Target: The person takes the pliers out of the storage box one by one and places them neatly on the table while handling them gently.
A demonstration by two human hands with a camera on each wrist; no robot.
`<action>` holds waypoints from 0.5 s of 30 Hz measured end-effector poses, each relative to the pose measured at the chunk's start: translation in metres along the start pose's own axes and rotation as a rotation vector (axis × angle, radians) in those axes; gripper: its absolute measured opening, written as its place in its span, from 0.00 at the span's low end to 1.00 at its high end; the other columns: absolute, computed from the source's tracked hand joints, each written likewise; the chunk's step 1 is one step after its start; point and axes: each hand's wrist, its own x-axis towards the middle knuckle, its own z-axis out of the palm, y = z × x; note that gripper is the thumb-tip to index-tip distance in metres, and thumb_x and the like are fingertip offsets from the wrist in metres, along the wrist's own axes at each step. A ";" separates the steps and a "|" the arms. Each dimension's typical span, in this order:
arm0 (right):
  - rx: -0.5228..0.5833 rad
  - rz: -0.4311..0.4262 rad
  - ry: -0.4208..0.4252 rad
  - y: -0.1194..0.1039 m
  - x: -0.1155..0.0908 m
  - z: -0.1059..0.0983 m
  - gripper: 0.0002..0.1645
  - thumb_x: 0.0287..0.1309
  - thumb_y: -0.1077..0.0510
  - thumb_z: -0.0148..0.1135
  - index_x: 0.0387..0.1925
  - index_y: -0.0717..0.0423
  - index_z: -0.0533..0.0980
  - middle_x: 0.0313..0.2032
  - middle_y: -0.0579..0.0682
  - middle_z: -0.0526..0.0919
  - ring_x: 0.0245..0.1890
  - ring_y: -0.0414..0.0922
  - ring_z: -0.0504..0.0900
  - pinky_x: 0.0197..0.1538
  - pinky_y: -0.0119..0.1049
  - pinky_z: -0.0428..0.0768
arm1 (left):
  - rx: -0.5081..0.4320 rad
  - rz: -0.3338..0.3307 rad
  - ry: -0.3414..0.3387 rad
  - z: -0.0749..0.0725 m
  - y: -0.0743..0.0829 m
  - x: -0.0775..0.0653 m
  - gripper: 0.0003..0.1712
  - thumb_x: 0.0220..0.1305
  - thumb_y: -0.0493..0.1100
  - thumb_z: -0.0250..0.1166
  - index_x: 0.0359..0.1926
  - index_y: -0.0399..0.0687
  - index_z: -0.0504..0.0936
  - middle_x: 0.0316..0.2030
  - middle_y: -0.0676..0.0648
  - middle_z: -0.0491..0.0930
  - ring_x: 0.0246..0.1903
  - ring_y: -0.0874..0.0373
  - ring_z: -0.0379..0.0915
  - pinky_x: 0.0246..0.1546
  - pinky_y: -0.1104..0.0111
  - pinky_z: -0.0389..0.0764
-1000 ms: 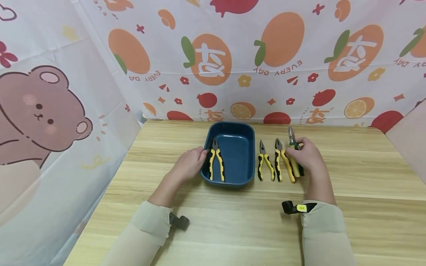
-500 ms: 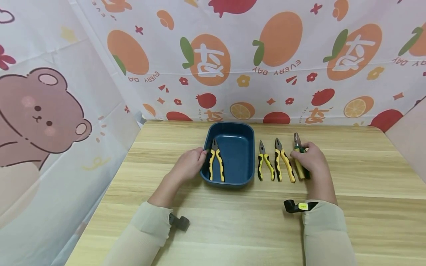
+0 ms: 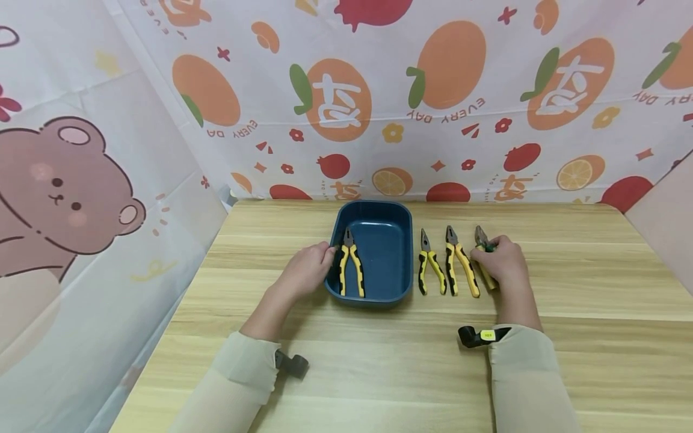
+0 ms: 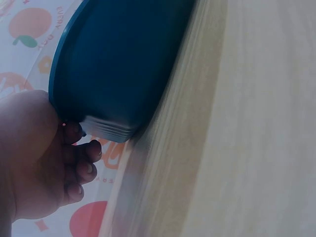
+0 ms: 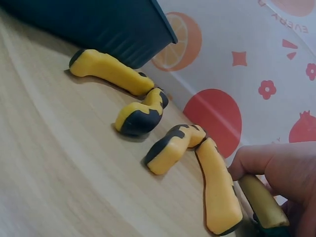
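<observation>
1. Your left hand (image 3: 306,268) pinches the dark-blue, rounded-rectangular tray (image 3: 383,264) by its side, mid-frame in the head view.
2. Your right hand (image 3: 505,260) grips metal pliers with green-and-yellow handles (image 3: 480,236), right of centre.

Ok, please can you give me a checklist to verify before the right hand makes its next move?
1. Left hand holds the blue tray by its left side: ok.
2. Right hand grips the green-trimmed pliers: ok.
3. Bare floor in the tray: ok, to the right of the inside pliers.
4. Unblocked path along the table to the tray: not ok, the slim-nosed pliers and blunt-nosed pliers lie between.
5. Held pliers fully off the table: cannot tell, the hand hides much of them.
</observation>
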 end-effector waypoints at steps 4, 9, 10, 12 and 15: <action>-0.035 0.006 -0.005 0.000 0.001 0.002 0.39 0.57 0.41 0.61 0.58 0.66 0.66 0.52 0.71 0.71 0.47 0.62 0.72 0.47 0.53 0.74 | -0.003 -0.004 0.002 0.001 -0.001 0.000 0.21 0.78 0.50 0.41 0.34 0.47 0.75 0.22 0.47 0.70 0.28 0.52 0.70 0.32 0.62 0.71; -0.041 0.022 0.002 -0.001 0.001 0.004 0.38 0.57 0.41 0.61 0.58 0.66 0.66 0.53 0.71 0.68 0.50 0.64 0.69 0.49 0.56 0.72 | -0.007 0.000 -0.002 0.001 -0.001 0.000 0.21 0.79 0.51 0.40 0.35 0.47 0.75 0.23 0.47 0.70 0.29 0.52 0.71 0.33 0.62 0.71; -0.039 0.023 0.004 -0.001 0.001 0.004 0.38 0.57 0.42 0.61 0.57 0.66 0.66 0.53 0.71 0.68 0.50 0.64 0.68 0.49 0.56 0.72 | -0.010 0.001 -0.002 0.001 -0.001 0.000 0.22 0.79 0.51 0.40 0.35 0.47 0.75 0.23 0.47 0.70 0.29 0.52 0.71 0.33 0.62 0.71; -0.038 0.026 0.002 -0.002 0.000 0.004 0.38 0.57 0.42 0.61 0.57 0.66 0.66 0.53 0.71 0.67 0.50 0.64 0.68 0.49 0.57 0.71 | -0.014 0.004 -0.001 0.001 -0.001 0.000 0.22 0.79 0.51 0.40 0.36 0.46 0.76 0.23 0.47 0.70 0.29 0.52 0.71 0.33 0.62 0.71; -0.040 0.025 -0.001 -0.002 0.001 0.005 0.37 0.58 0.42 0.62 0.57 0.66 0.66 0.53 0.72 0.67 0.50 0.64 0.68 0.49 0.57 0.71 | -0.013 0.007 -0.001 0.001 -0.001 0.000 0.22 0.79 0.51 0.40 0.37 0.46 0.76 0.23 0.47 0.70 0.30 0.52 0.71 0.33 0.62 0.72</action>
